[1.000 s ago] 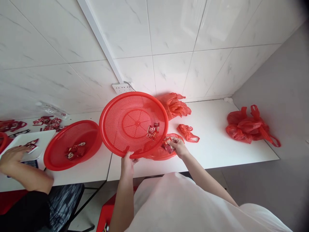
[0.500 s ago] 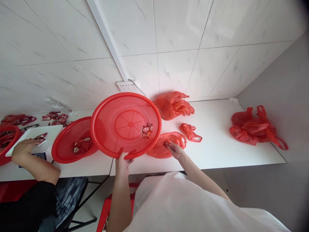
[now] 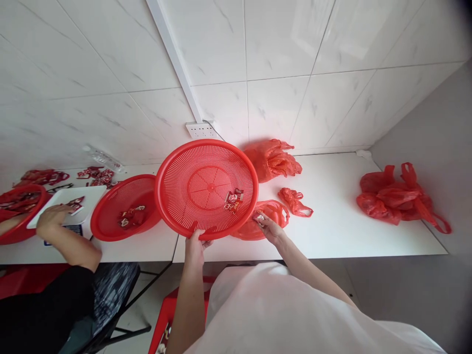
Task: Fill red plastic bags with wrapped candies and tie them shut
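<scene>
My left hand point(image 3: 195, 249) is closed on the near rim of a round red plastic colander point(image 3: 177, 169), which is held up and tilted toward me. A few small red printed packets point(image 3: 234, 200) lie inside it, right of its middle. In my right hand point(image 3: 272, 230), between thumb and fingers, is a small red packet point(image 3: 260, 218) with white print. That hand is just over an open red plastic bag point(image 3: 254, 230) on the table, partly hidden behind the colander.
More red bags point(image 3: 273, 160) stand by the wall, with a small crumpled bag point(image 3: 296, 201) nearer and a tied bundle point(image 3: 398, 194) at right. A red basin point(image 3: 99, 216) with packets sits left. A co-worker's hand point(image 3: 53, 219) is over a white scale point(image 3: 90, 199).
My right hand has lifted slightly, and the packet in it now shows more clearly. The view has shifted a little to the left. A co-worker's other arm now shows in the far-left basin.
</scene>
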Action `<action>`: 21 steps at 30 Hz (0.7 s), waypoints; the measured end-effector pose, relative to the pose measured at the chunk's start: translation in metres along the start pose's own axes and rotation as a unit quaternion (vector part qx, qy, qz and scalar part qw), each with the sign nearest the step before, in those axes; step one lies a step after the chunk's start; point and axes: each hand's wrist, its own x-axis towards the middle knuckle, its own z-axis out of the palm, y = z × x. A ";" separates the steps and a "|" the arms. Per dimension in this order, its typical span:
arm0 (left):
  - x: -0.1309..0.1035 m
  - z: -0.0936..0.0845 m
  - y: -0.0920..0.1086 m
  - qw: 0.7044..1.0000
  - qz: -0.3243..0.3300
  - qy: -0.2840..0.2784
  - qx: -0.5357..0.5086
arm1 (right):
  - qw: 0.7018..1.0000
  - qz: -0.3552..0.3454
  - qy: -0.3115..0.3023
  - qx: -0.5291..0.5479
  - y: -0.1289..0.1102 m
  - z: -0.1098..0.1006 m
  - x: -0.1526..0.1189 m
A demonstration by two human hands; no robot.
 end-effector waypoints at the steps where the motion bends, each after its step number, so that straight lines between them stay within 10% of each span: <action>1: -0.001 0.000 0.000 1.000 -0.001 -0.003 0.002 | 1.000 -0.004 -0.009 0.002 -0.001 0.002 -0.002; 10: -0.003 0.004 0.001 1.000 -0.013 -0.021 -0.012 | 0.998 -0.024 -0.046 -0.042 -0.007 0.001 -0.010; 21: 0.001 -0.004 0.000 1.000 -0.007 -0.017 -0.010 | 0.996 -0.055 0.062 -0.031 0.004 -0.013 0.001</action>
